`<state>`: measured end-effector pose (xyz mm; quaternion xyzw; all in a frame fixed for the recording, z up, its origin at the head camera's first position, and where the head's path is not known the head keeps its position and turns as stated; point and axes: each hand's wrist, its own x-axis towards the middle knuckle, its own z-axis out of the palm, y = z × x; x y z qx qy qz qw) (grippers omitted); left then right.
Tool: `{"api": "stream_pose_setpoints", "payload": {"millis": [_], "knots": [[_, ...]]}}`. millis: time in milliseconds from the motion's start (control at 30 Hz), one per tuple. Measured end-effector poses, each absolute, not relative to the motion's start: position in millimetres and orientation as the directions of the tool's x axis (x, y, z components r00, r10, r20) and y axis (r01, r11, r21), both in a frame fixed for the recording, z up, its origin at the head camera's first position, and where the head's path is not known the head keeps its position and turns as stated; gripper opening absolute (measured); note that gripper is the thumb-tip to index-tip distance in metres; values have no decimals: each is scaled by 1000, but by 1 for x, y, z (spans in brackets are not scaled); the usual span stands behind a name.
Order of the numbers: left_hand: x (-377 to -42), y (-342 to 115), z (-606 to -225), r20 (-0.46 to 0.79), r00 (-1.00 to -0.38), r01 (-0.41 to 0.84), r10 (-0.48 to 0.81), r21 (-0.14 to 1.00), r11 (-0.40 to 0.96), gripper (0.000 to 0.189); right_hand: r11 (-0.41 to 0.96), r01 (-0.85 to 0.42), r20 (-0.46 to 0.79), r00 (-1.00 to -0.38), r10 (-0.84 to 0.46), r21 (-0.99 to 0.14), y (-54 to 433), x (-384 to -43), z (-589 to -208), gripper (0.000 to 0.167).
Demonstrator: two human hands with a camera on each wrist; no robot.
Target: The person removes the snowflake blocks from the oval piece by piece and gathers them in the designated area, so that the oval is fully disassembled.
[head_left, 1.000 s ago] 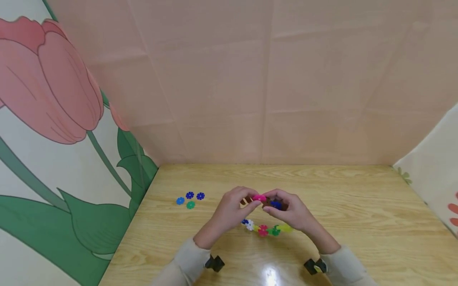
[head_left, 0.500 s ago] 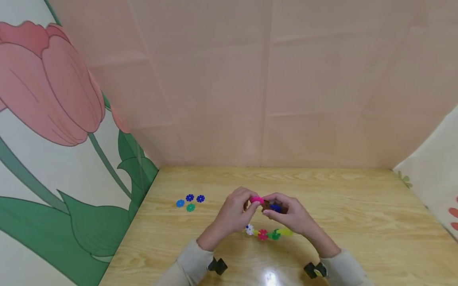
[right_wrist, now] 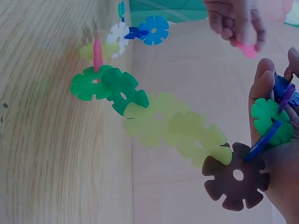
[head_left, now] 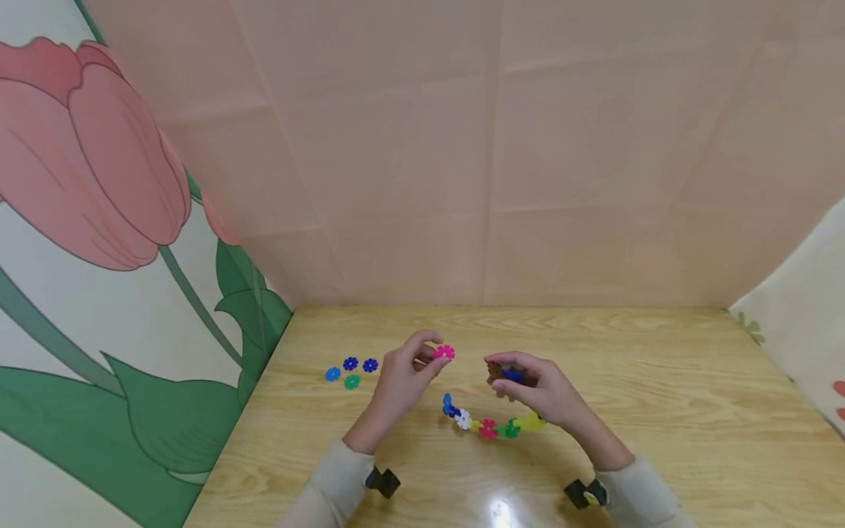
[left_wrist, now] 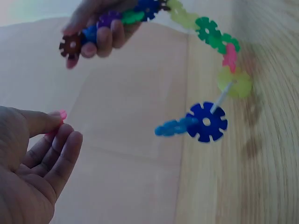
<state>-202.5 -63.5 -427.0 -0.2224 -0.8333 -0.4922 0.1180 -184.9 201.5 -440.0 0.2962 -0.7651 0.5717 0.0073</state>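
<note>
On the pale wood-grain table point(head_left: 693, 381), a pair of dark-blue notched round plastic discs point(head_left: 350, 364) is lying at the left, with a light-blue notched disc point(head_left: 333, 374) lying nearer and leftward, and a green notched disc point(head_left: 352, 382) nearer still. Right of this group, the left hand point(head_left: 401, 378) is holding a pink notched disc point(head_left: 444, 353) at its fingertips, apart from the right hand point(head_left: 548, 392). A multicoloured chain of interlocked notched plastic discs point(head_left: 488, 429) is passing through the right hand and curving leftward before and between them. A creased pinkish-beige sheet point(head_left: 396, 147) is hanging behind the table, between a tulip-printed panel point(head_left: 112, 169) at left and a flower-printed panel point(head_left: 805, 301) at right.
</note>
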Motion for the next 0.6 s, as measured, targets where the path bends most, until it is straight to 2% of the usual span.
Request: {"api": "stream_pose_setpoints", "payload": {"millis": [233, 600], "knots": [[-214, -83, -442, 316, -933, 360, 173, 837, 412, 26, 160, -463, 353, -821, -450, -872, 205, -184, -440, 34], [-222, -111, -470, 167, -972, 230, 167, 830, 507, 35, 92, -481, 380, -784, -490, -872, 210, -183, -440, 39]]}}
